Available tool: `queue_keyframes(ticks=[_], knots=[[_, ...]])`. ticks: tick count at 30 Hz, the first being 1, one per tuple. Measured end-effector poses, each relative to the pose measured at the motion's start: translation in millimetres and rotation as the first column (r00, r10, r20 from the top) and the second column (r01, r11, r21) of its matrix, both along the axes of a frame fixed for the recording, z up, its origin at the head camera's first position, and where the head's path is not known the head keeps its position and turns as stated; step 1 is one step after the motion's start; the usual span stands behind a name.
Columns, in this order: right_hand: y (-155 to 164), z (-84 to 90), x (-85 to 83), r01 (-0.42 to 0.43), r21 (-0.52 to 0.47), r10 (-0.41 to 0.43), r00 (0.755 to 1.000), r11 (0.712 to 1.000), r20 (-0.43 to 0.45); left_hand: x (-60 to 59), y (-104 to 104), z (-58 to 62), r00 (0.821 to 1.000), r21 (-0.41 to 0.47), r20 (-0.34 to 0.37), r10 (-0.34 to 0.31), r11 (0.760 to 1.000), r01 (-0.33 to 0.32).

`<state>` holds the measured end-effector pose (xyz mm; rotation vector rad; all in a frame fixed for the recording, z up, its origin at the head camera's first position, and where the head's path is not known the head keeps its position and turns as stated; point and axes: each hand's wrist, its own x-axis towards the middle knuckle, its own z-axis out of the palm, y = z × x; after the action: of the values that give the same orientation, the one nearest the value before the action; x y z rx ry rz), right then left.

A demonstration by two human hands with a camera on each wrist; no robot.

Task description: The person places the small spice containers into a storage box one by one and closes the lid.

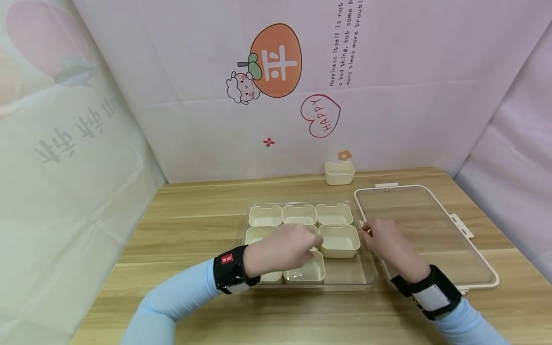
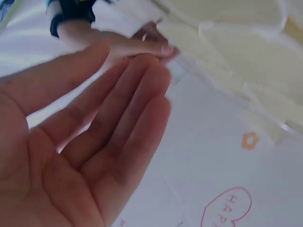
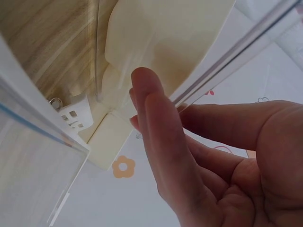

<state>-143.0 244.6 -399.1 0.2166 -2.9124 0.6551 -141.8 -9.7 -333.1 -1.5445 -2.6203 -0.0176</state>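
Observation:
A clear plastic storage box stands on the table with several cream-coloured small bins inside, in rows. My left hand is above the middle bins and hides part of them. In the left wrist view its fingers are loosely bent, with nothing between them and the thumb. My right hand is at the box's right side. The right wrist view shows its thumb and fingers on either side of the clear wall, pinching the rim. Bare box floor shows at the front right corner.
A clear lid with a white frame and clips lies on the table right of the box, close beside the right hand. One more cream bin stands at the table's back edge, before a printed cloth.

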Motion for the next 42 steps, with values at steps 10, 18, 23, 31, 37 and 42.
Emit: queue_keyframes(ticks=[10, 18, 23, 31, 37, 42], knots=[[0, 0.9, 1.4, -0.01, -0.003, 0.01, 1.0, 1.0, -0.003, -34.1, 31, 15.8, 0.989, 0.183, -0.045, 0.139, 0.975, -0.129], [-2, 1.7, 4.0, -0.01, 0.001, 0.01, 1.0, 1.0, 0.016, -76.1, 60, 12.2, 0.978, 0.256, -0.008, 0.207, 0.946, -0.198], [-2, 0.4, 4.0, -0.008, 0.013, 0.008, 1.0, 1.0, -0.002, -98.4, 79, 11.6, 0.979, 0.279, 0.019, 0.201, 0.939, -0.198], [-2, 0.2, 4.6, -0.004, 0.032, 0.005, 1.0, 0.999, -0.029, -131.2, 101, 3.3, 0.964, 0.261, 0.095, 0.25, 0.928, -0.266], [-2, 0.2, 4.4, -0.002, 0.038, 0.003, 0.999, 0.999, -0.038, -153.4, 109, -9.3, 0.962, 0.255, 0.078, 0.262, 0.928, -0.273], [-2, -0.5, 4.8, 0.001, 0.052, 0.002, 0.999, 0.999, -0.054, -170.3, 114, -14.9, 0.958, 0.25, 0.05, 0.281, 0.925, -0.284]])
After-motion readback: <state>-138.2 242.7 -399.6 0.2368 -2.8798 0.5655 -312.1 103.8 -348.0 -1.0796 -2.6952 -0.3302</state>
